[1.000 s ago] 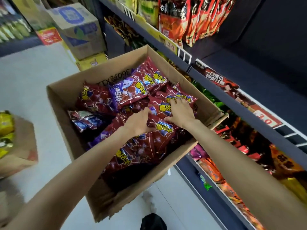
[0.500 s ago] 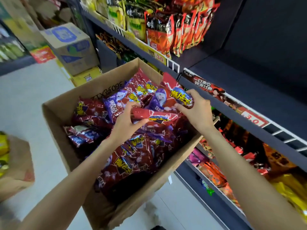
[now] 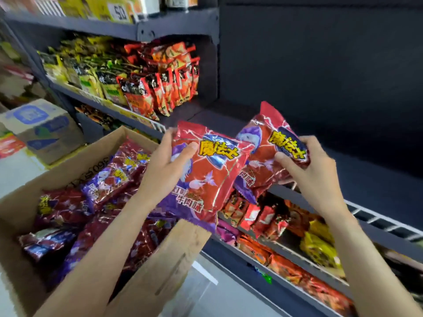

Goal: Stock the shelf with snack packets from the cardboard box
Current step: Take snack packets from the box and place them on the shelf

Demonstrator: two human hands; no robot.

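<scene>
My left hand (image 3: 167, 163) grips a red and purple snack packet (image 3: 206, 177) by its left edge, lifted above the right corner of the cardboard box (image 3: 160, 266). My right hand (image 3: 313, 170) grips a second, matching packet (image 3: 272, 154) held over the front edge of the dark shelf (image 3: 366, 175). The two packets overlap in the middle. Several more of the same packets (image 3: 98, 202) lie in the open box below my left arm. The shelf board behind the packets is bare and dark.
To the left, the same shelf level holds rows of orange and green packets (image 3: 146, 88). Lower shelves (image 3: 286, 225) are full of red, orange and yellow snacks. A white and blue carton (image 3: 43, 129) stands on the floor behind the box. A white wire rail edges the shelf front.
Both hands have risen out of the box, each carrying a packet up and to the right to the shelf edge. The view has tilted upward toward the shelves.
</scene>
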